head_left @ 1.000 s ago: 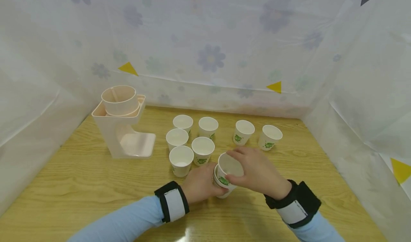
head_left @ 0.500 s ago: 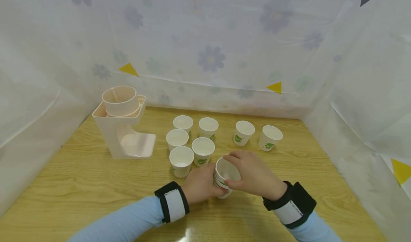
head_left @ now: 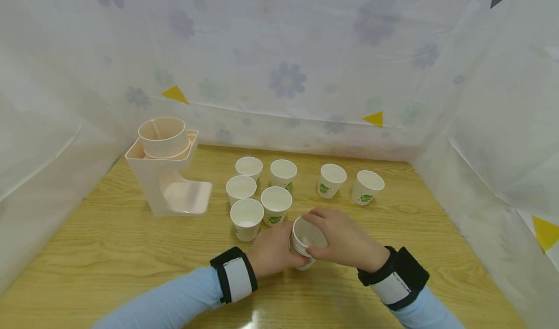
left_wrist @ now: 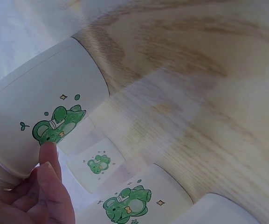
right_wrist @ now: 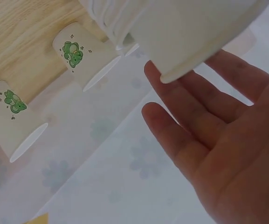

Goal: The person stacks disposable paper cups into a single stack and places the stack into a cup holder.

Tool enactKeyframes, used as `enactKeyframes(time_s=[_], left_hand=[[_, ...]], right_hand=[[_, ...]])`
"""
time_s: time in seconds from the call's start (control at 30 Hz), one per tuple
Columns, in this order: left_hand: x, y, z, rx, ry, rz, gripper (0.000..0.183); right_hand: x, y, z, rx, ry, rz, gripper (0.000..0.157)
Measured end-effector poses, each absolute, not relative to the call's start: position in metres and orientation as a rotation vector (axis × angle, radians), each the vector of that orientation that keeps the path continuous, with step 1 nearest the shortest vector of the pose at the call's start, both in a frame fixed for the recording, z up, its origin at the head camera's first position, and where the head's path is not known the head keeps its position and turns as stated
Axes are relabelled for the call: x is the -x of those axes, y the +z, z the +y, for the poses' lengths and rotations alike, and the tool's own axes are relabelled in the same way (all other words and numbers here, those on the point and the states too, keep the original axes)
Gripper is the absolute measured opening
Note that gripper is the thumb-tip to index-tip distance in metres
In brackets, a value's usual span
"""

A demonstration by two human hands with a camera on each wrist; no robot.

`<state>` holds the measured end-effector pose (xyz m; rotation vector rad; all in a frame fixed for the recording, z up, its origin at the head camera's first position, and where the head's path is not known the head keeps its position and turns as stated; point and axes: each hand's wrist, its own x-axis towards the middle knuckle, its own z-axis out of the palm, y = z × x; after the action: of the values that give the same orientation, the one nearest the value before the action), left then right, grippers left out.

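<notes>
Near the front middle of the table, my left hand grips the side of a short stack of white paper cups. My right hand holds the rim of the top cup, thumb on the near side and fingers on the far side. Stacked rims show as ridges below the top cup in the right wrist view. A green cartoon animal is printed on the lowest cup, seen beside the left fingertips in the left wrist view. The stack leans slightly; its base is partly hidden by my hands.
Several upright paper cups stand in a cluster left of and behind the stack. Two more, one cup and another cup, stand behind my right hand. A cream drip-machine-shaped stand is at left. Flowered sheeting encloses the table.
My right hand has moved down and slightly left, pushing the top cup deeper into the stack. In the last half second it barely moves. The left hand stays put.
</notes>
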<state>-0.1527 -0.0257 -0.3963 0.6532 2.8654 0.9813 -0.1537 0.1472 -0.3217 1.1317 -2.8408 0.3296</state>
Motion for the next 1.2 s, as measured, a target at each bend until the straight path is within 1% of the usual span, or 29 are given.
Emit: enactKeyframes(time_s=[0.47, 0.9, 1.1, 1.2], left_hand=[[0.151, -0.394, -0.026, -0.648, 0.965, 2.876, 0.063], [0.151, -0.396, -0.025, -0.667, 0.966, 2.894, 0.056], [0.151, -0.396, -0.025, -0.67, 0.959, 2.893, 0.058], [0.151, -0.396, -0.025, -0.675, 0.956, 2.911, 0.059]], right_hand=[[0.155, -0.326, 0.149, -1.188, 0.345, -2.863, 0.057], [0.153, -0.333, 0.148, -1.067, 0.358, -2.919, 0.058], [0.153, -0.336, 0.148, -1.02, 0.392, -2.971, 0.062], [0.154, -0.338, 0.152, -0.996, 0.473, -2.983, 0.067]])
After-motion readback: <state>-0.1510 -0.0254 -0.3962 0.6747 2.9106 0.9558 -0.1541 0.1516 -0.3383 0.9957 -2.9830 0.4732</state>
